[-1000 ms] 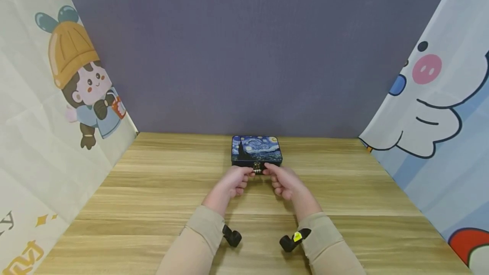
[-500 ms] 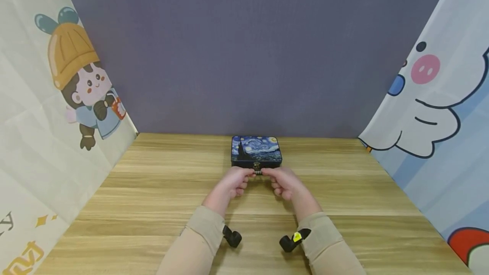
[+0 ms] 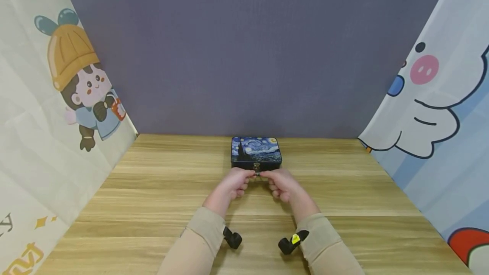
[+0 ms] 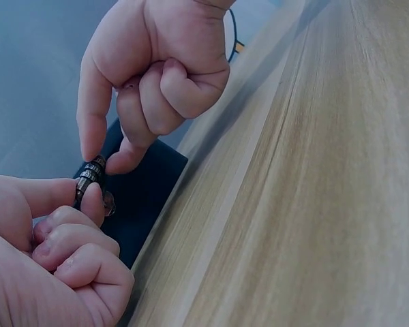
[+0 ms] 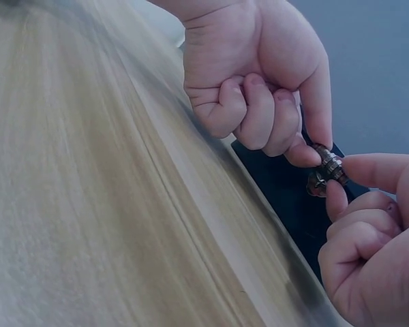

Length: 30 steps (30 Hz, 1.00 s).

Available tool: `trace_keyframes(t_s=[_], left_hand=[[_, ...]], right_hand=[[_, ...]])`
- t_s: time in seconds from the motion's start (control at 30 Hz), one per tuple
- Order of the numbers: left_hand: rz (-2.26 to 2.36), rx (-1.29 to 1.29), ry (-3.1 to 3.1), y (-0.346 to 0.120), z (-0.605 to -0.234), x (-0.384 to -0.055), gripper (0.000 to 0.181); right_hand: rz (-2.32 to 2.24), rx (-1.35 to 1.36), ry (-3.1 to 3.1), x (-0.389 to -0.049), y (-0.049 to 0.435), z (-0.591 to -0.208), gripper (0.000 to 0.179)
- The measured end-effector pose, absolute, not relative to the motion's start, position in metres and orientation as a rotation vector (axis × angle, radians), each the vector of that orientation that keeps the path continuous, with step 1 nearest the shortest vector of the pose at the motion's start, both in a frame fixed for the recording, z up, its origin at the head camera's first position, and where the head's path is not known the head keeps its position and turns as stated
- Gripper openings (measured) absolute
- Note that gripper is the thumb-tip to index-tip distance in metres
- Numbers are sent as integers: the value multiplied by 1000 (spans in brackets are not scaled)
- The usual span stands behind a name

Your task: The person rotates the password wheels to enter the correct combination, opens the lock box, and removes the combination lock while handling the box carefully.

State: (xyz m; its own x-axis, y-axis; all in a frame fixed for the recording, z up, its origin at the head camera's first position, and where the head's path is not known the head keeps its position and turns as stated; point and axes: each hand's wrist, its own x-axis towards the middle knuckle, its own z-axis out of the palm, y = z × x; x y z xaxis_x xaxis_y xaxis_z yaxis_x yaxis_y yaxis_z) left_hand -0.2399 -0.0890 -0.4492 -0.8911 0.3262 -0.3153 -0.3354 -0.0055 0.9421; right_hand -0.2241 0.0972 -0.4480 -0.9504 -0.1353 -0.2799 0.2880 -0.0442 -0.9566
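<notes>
A small box [image 3: 256, 149] with a swirling night-sky picture on its lid sits at the back middle of the table. A brass-toned clasp [image 3: 257, 166] is on its dark front. At the clasp is a small combination lock [image 4: 89, 176] with ridged number dials. My left hand [image 3: 237, 180] pinches one end of the lock between thumb and forefinger, its other fingers curled. From the other side, my right hand [image 3: 284, 183] pinches the opposite end the same way. Fingertips cover both ends of the lock, and the digits are too small to read.
The wood-grain table [image 3: 172, 207] runs back to a grey-purple panel [image 3: 244, 54]. Cartoon-printed cloths hang at the left [image 3: 34, 139] and right [image 3: 451, 139]. Black wrist cameras [image 3: 232, 237] are strapped over beige sleeves [image 3: 198, 237].
My right hand's thumb and forefinger have come down from the box front to the lock's end and shifted slightly left. The left hand has hardly moved, and the box stays in place.
</notes>
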Motion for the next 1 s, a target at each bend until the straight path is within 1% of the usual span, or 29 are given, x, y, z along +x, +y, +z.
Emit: trace_keyframes(t_s=[0.17, 0.37, 0.57, 0.77, 1.0], left_hand=[[1946, -6, 1835, -89, -450, -239, 34], [1943, 11, 1842, -89, -450, -239, 33], [1932, 21, 1856, -89, -450, -238, 33], [1937, 21, 1864, -88, -452, -241, 32], [1930, 20, 1869, -89, -452, -241, 31]], right_hand=[[-2074, 162, 1951, -225, 96, -450, 40], [-2084, 166, 1930, -226, 95, -453, 36], [-2075, 184, 1933, -226, 94, -452, 39], [-2078, 177, 1924, -226, 93, -451, 32], [-2063, 193, 1924, -226, 93, -451, 29]])
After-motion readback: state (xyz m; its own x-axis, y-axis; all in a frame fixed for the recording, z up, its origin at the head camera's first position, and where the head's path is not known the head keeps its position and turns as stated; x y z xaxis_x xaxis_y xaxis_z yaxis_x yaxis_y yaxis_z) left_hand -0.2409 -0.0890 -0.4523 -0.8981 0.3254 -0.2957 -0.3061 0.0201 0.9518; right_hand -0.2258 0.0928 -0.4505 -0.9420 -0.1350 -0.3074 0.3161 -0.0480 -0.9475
